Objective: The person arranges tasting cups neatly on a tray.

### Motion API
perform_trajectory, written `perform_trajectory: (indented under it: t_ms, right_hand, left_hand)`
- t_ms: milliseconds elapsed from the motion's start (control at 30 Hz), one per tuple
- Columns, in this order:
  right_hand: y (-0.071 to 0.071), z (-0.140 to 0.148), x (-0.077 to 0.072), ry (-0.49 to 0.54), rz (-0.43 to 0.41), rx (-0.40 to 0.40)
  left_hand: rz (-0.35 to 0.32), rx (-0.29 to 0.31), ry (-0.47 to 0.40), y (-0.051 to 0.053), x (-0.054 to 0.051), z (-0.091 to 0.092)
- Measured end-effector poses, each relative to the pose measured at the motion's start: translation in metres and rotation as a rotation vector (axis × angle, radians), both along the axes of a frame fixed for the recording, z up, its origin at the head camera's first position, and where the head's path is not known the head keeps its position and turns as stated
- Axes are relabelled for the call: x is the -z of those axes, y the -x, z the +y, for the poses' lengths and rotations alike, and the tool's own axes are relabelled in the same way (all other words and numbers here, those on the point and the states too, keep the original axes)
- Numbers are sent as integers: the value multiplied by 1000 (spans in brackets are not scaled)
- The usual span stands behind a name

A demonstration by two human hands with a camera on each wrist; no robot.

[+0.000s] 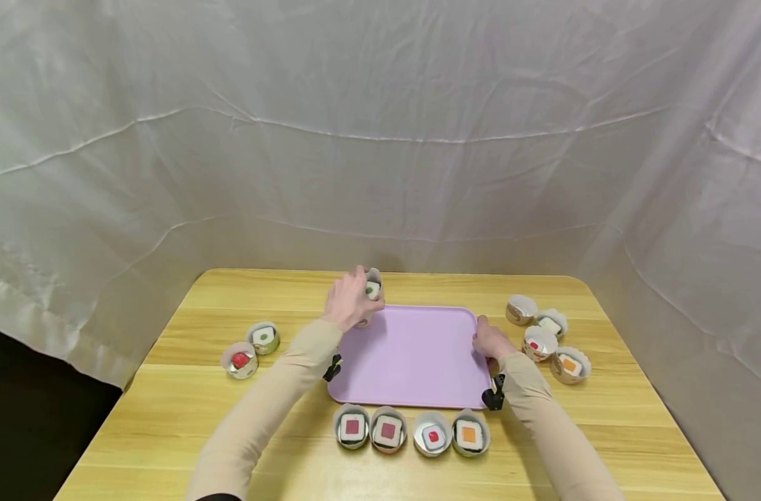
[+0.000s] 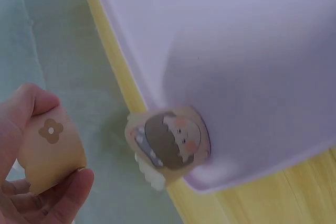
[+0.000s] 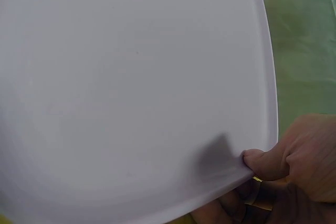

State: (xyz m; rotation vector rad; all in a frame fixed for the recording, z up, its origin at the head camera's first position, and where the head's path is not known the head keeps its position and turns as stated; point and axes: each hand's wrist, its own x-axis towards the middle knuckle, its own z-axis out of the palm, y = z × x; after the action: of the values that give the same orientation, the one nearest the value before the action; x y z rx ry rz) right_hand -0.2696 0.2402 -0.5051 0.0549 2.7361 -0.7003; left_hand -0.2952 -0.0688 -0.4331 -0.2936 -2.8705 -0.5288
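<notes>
My left hand [image 1: 350,299] grips a paper cup [image 1: 373,278] with a white, green-centred piece in it, at the tray's back left corner. In the left wrist view, the left fingers and thumb curl round this flower-printed cup [image 2: 55,148]. A second cup [image 2: 170,142], printed with a cartoon face, stands at the corner of the lilac tray [image 1: 414,355], mostly behind the hand in the head view. My right hand [image 1: 493,339] pinches the tray's right edge near the back corner; in the right wrist view the thumb [image 3: 265,162] lies over the rim, fingers beneath.
Cups with a red piece [image 1: 239,360] and a green-centred piece [image 1: 264,337] stand at the left. A row of several filled cups [image 1: 388,430] lines the tray's front. Several more cups [image 1: 570,366] cluster at the right. A grey curtain [image 1: 411,174] hangs behind the wooden table [image 1: 186,417].
</notes>
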Motion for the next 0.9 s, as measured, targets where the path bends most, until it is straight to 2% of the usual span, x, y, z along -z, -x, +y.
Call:
perform_trajectory:
  t_ms: [233, 633, 900]
  right_hand:
    - [0, -1, 0, 28, -18, 9]
    - [0, 0, 0, 37, -21, 7]
    - [0, -2, 0, 37, -48, 23]
  left_hand:
    - [13, 46, 18, 0, 7, 14]
    - [14, 108, 70, 5, 15, 34]
    - [-6, 85, 155, 9, 21, 47]
